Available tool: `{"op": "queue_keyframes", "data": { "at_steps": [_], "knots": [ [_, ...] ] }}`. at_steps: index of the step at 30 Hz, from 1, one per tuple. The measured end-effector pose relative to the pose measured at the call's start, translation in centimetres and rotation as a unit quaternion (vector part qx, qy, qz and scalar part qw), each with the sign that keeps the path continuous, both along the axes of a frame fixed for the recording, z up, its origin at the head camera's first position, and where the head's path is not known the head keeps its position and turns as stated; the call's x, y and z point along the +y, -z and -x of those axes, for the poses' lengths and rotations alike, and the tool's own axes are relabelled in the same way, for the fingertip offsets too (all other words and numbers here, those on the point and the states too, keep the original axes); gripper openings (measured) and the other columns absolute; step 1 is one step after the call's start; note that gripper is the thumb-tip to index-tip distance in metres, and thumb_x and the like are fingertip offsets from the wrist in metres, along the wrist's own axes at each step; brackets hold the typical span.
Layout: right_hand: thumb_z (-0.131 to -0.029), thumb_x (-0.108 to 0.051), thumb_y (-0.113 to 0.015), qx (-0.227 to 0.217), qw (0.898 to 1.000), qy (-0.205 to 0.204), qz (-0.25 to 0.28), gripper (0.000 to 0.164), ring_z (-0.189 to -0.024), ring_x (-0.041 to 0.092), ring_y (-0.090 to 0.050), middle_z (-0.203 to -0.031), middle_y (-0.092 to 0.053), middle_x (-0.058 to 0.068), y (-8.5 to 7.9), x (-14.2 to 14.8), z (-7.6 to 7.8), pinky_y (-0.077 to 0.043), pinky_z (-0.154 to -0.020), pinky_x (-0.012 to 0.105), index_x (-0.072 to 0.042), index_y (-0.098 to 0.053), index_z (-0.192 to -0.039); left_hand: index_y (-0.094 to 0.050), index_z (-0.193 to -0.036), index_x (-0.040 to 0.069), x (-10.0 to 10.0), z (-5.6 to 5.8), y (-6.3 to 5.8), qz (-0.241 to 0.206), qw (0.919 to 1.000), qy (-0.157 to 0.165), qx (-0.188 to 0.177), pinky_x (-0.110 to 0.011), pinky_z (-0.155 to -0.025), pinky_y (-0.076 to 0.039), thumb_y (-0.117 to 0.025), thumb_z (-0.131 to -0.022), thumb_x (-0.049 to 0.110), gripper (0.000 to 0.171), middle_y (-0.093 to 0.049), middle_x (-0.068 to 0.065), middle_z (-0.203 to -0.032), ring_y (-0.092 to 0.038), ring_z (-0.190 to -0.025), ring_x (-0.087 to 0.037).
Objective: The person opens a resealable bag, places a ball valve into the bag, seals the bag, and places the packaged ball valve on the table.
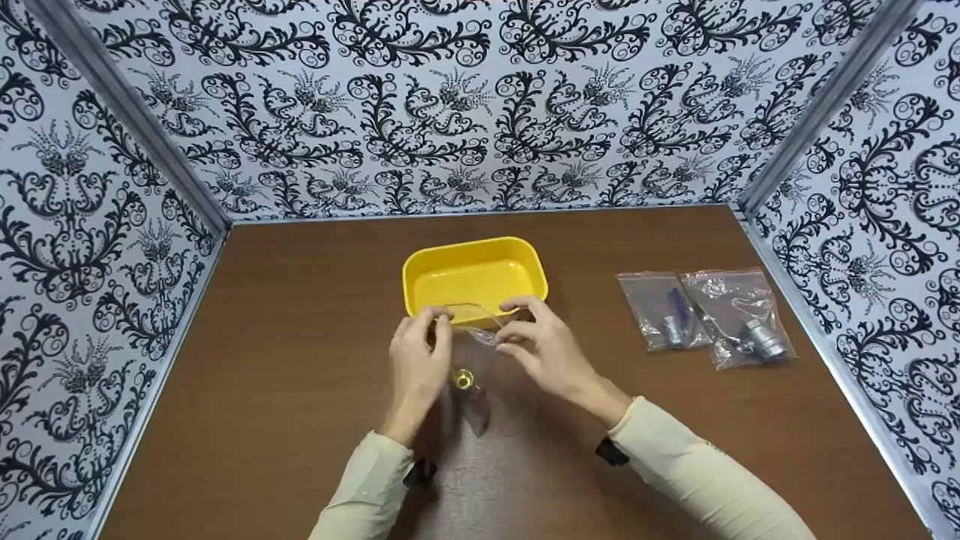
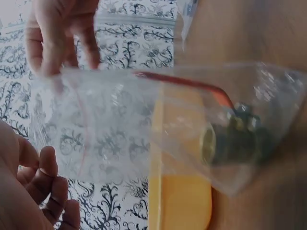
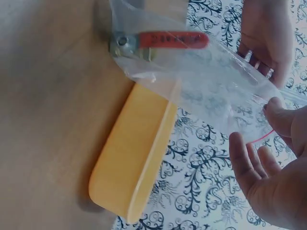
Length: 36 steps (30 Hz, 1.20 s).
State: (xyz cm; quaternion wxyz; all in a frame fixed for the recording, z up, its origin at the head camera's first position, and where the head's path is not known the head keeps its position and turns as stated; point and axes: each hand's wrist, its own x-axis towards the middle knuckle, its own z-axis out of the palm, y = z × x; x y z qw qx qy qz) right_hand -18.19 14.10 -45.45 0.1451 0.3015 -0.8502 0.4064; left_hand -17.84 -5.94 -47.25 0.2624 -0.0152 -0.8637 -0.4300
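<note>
A clear zip bag [image 1: 486, 364] hangs between my two hands above the table, near the front of the yellow bin. Inside it is a ball valve [image 2: 235, 143] with a brass-coloured threaded end and a red lever handle [image 3: 172, 40]. My left hand [image 1: 420, 360] pinches the bag's upper left edge between thumb and fingers. On the other side my right hand [image 1: 551, 352] pinches the upper right edge. A red line [image 3: 261, 137] runs along the bag's mouth. The valve lies at the bottom of the bag, lever pointing up toward the mouth.
The yellow plastic bin [image 1: 472, 283] stands behind my hands with nothing in it. At the right lie two more zip bags, one with a small metal cylinder [image 1: 673, 330] and a blue item, another with a metal fitting [image 1: 765, 339]. Patterned panels [image 1: 465, 105] enclose the table.
</note>
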Motion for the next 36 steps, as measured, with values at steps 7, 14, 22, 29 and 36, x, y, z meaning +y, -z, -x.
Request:
{"op": "queue_keyframes", "data": {
  "at_steps": [7, 14, 22, 29, 36],
  "knots": [
    [-0.085, -0.012, -0.072, 0.013, 0.999, -0.038, 0.013, 0.004, -0.110, 0.024, -0.061, -0.119, -0.061, 0.008, -0.9, 1.0, 0.7, -0.053, -0.090, 0.036, -0.016, -0.073, -0.088, -0.069, -0.101, 0.017, -1.3, 0.4, 0.8, 0.044, 0.9965, 0.071, -0.005, -0.046, -0.087, -0.042, -0.061, -0.090, 0.015, 0.015, -0.061, -0.007, -0.111, -0.055, -0.104, -0.027],
    [-0.085, -0.010, -0.072, 0.016, 0.998, -0.054, 0.006, 0.005, -0.111, 0.020, -0.061, -0.118, -0.063, 0.006, -1.7, 2.7, 1.5, -0.052, -0.093, 0.027, -0.014, -0.074, -0.088, -0.065, -0.097, 0.014, -2.2, 0.6, 0.8, 0.045, 0.9882, 0.141, -0.042, -0.035, -0.077, -0.048, -0.064, -0.094, 0.018, 0.005, -0.069, -0.003, -0.103, -0.062, -0.094, -0.021],
    [-0.087, -0.009, -0.070, -0.029, 0.998, -0.044, -0.024, 0.005, -0.101, 0.017, -0.064, -0.112, -0.065, 0.007, -1.9, 5.4, 2.7, -0.054, -0.087, 0.024, -0.013, -0.073, -0.090, -0.062, -0.096, 0.012, -1.7, 0.2, 0.5, 0.032, 0.9795, 0.198, -0.015, -0.032, -0.078, -0.052, -0.062, -0.095, 0.019, 0.007, -0.065, -0.001, -0.092, -0.064, -0.092, -0.014],
    [-0.089, -0.008, -0.068, -0.081, 0.996, -0.019, -0.032, 0.008, -0.087, 0.014, -0.067, -0.095, -0.071, 0.002, -1.5, 6.5, 3.3, -0.056, -0.080, 0.027, -0.010, -0.070, -0.096, -0.061, -0.097, 0.008, -0.8, -0.3, -0.2, 0.036, 0.9768, 0.209, 0.029, -0.033, -0.080, -0.053, -0.060, -0.096, 0.016, 0.008, -0.064, -0.003, -0.091, -0.062, -0.088, -0.014],
    [-0.087, -0.009, -0.070, -0.097, 0.995, -0.005, -0.012, 0.029, -0.083, 0.015, -0.068, -0.094, -0.074, 0.004, -1.3, 6.8, 3.7, -0.056, -0.080, 0.031, -0.008, -0.065, -0.116, -0.058, -0.100, 0.009, -0.4, -0.8, -1.2, 0.090, 0.9727, 0.213, 0.018, -0.033, -0.084, -0.050, -0.055, -0.099, 0.018, 0.010, -0.061, -0.002, -0.093, -0.059, -0.091, -0.017]
  ]
}}
